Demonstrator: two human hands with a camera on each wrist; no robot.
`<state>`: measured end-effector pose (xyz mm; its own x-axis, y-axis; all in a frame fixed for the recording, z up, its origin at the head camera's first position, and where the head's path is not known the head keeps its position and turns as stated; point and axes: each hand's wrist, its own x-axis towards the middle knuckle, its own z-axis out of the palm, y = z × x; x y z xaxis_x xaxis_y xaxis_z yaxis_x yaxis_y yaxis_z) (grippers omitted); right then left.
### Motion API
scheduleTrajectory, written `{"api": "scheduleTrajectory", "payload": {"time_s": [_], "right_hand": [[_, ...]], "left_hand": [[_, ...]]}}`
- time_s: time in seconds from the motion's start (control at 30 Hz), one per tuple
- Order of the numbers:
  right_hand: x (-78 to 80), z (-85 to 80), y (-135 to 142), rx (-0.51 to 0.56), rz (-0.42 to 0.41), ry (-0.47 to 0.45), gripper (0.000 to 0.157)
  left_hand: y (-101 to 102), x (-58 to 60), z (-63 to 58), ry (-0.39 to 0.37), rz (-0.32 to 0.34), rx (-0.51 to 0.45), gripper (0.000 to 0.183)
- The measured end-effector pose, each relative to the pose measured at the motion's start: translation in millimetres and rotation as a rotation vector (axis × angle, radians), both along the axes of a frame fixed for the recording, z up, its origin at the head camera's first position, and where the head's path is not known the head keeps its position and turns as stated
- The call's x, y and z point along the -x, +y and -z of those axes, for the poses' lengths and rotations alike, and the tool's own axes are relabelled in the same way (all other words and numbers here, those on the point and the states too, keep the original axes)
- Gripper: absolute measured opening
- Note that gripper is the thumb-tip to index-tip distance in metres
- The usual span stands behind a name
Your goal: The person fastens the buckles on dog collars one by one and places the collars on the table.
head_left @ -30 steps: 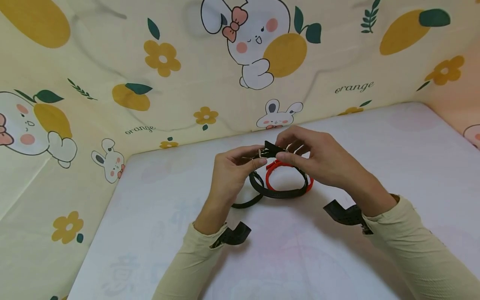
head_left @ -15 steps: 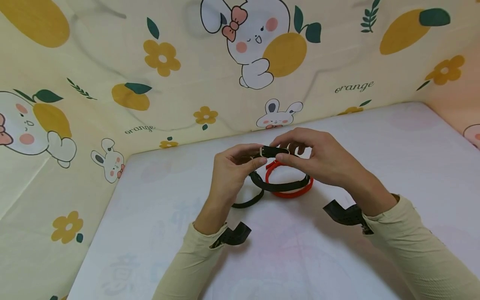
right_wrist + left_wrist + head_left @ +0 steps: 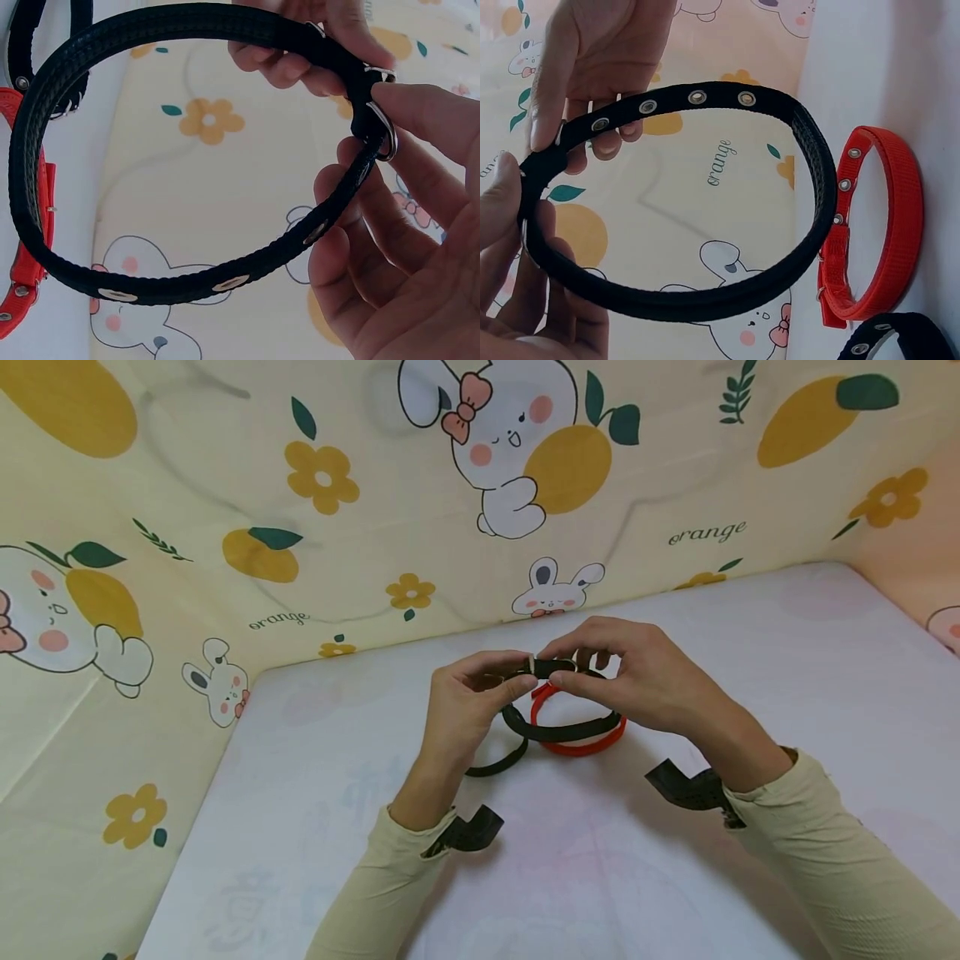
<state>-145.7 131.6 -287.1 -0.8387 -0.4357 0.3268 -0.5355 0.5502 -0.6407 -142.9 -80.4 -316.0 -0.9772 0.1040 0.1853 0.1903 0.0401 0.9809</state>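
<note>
Both hands hold a black pet collar (image 3: 562,732) up over the table, closed into a loop with its wide band hanging toward me. My left hand (image 3: 467,703) pinches it by the metal buckle between thumb and fingers. Just right of there, my right hand (image 3: 626,675) pinches the strap end beside a metal D-ring, which shows in the right wrist view. Metal-rimmed eyelets run along the collar's strap (image 3: 671,97). The strap end lies flat along the loop, and the fingers partly cover the buckle.
A red collar (image 3: 581,749) lies on the white table (image 3: 390,860) behind and below the held one. Left of it lies a second black collar (image 3: 497,768), partly behind my left hand. A patterned cloth (image 3: 450,577) rises at the table's back edge.
The strap end stood up at an angle by the buckle and now lies flat. The loop's hanging band has risen a little, and the left fingers with the buckle have shifted slightly right.
</note>
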Motion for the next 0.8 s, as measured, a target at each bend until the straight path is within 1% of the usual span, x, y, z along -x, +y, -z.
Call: {"api": "scheduleTrajectory", "payload": {"time_s": [0.2, 0.4, 0.5, 0.67, 0.8], "right_hand": [[0.8, 0.4, -1.1, -0.030, -0.005, -0.007, 0.025], [1.3, 3.5, -5.1, -0.043, 0.000, -0.010, 0.029], [1.0, 3.3, -5.9, -0.054, 0.016, -0.011, 0.028], [0.8, 1.3, -5.1, -0.057, 0.043, -0.025, 0.025], [0.8, 0.6, -4.1, -0.048, 0.055, -0.022, 0.024]], "left_hand": [[0.6, -0.3, 1.3, 0.045, 0.008, 0.018, 0.025], [1.2, 0.8, 3.6, 0.086, 0.018, -0.014, 0.024], [1.0, 0.6, 2.7, 0.077, 0.000, -0.021, 0.022], [-0.6, 0.0, -1.7, 0.030, -0.041, -0.054, 0.020], [-2.2, 0.3, -3.1, 0.021, -0.061, -0.079, 0.021]]}}
